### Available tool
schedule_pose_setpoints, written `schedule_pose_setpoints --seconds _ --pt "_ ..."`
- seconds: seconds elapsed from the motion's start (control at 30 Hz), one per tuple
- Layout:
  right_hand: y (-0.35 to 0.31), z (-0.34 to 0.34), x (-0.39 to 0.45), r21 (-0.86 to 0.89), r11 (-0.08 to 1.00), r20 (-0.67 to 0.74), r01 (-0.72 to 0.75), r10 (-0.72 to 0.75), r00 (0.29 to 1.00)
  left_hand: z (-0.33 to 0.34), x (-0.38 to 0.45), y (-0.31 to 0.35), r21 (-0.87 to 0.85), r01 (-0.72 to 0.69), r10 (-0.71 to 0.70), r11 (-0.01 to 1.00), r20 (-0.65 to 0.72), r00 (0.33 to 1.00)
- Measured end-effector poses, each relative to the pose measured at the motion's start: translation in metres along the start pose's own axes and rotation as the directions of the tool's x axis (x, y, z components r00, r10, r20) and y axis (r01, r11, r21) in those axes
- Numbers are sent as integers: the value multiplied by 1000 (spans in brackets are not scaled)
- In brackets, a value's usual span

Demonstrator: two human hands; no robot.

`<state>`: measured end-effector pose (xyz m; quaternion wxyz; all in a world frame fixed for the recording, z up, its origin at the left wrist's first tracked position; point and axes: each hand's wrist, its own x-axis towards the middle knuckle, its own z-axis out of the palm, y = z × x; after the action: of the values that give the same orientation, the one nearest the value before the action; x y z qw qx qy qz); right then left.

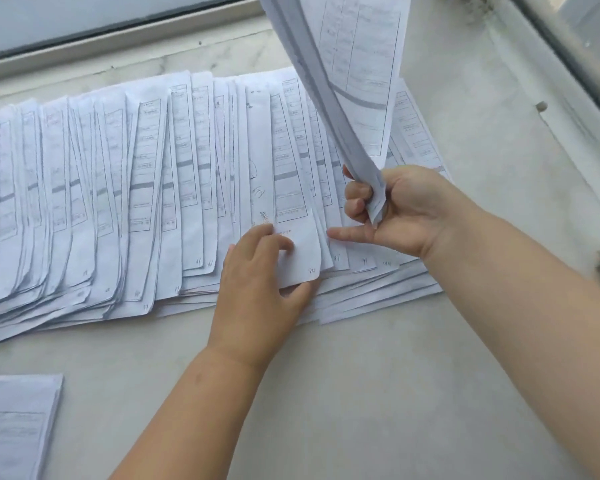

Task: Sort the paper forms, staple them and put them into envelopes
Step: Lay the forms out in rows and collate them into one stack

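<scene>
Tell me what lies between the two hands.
Head view: overlapping forms of the fanned row lie between left hand and right hand.

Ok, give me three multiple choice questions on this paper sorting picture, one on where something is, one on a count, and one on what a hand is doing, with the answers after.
1. Where does the separate small stack of forms lie?
A. bottom left of the view
B. top right
C. on top of the fanned row

2. How many hands touch paper?
A. none
B. one
C. two

3. What is the right hand doing?
A. resting flat and empty
B. gripping a raised bundle of forms
C. holding a stapler

Answers:
1 A, it sits apart from the fanned row of forms, near the bottom left corner.
2 C, the left hand pinches a sheet corner in the row too.
3 B, its fingers curl round the bundle's lower end.
</scene>
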<state>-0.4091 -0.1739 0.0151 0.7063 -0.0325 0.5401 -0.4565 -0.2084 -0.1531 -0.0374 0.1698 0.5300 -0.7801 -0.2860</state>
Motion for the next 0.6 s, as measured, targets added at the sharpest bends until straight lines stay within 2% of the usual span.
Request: schedule_pose_setpoints --seconds 0.13,0.23,0.33,0.4,0.5,0.6 --pt "5 -5 -1 -66 998 -74 9 -14 997 -4 -2 -5 -128 20 -20 992 3 1000" --pt "4 -12 -5 -66 997 -107 38 -45 993 -7 -1 -9 -193 18 -32 981 -67 997" --pt "2 -14 -7 -57 997 -103 54 -59 993 -8 -1 -10 -244 95 -131 965 -134 982" --pt "2 -11 -6 -77 996 -87 49 -56 995 -7 -1 -7 -220 128 -166 967 -162 973" --pt "5 -4 0 -106 994 -41 39 -44 998 -7 -2 -4 -168 84 -115 982 -182 977" --pt "3 8 3 -86 995 42 52 -48 998 -6 -3 -3 -175 18 -41 984 -131 991"
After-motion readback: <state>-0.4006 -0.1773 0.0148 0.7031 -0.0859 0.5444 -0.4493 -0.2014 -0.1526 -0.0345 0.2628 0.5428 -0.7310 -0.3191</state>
